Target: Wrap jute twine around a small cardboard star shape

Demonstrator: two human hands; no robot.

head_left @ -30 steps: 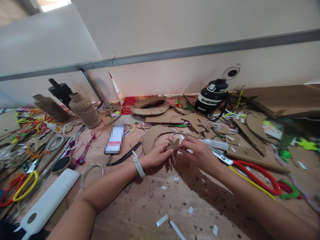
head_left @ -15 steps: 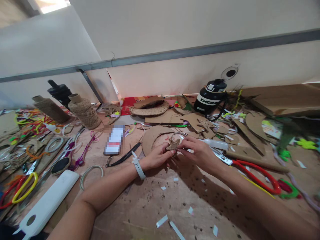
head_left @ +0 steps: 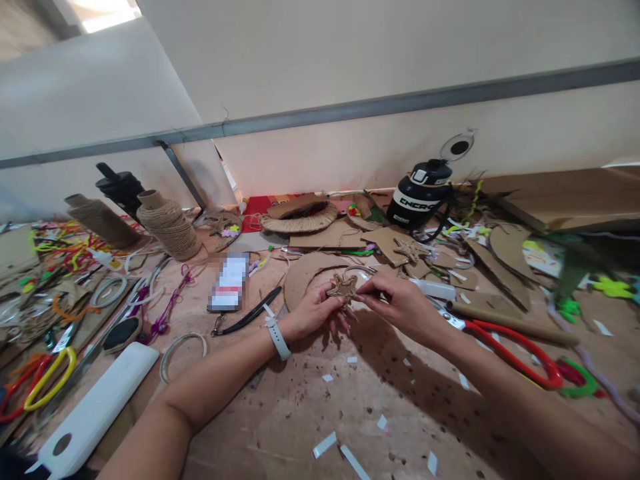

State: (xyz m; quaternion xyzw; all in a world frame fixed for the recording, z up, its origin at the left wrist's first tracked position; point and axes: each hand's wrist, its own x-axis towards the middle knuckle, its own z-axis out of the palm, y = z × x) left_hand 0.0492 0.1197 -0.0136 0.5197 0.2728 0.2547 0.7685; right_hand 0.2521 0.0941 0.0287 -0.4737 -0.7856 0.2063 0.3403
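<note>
A small brown star (head_left: 343, 287), apparently cardboard edged with twine, is held up over the middle of the table. My left hand (head_left: 316, 311) grips it from the left, thumb on its lower edge and the other fingers beneath. At the star's right point, my right hand (head_left: 395, 301) is closed in a pinch; whether a strand of twine lies between those fingers is too small to tell. Just behind my hands lies a cardboard ring (head_left: 306, 275), partly covered by them. A similar star (head_left: 410, 249) rests farther back on cardboard.
Red-handled scissors (head_left: 515, 350) lie right of my right forearm. A phone (head_left: 229, 283), twine spools (head_left: 167, 227) and yellow-and-red scissors (head_left: 50, 380) are on the left. A black bottle (head_left: 420, 195) stands at the back with its lid up. Paper scraps (head_left: 325, 445) litter the front.
The star has tilted so more of its face shows. My right hand has shifted slightly at its right point, and my left fingers below have spread a little.
</note>
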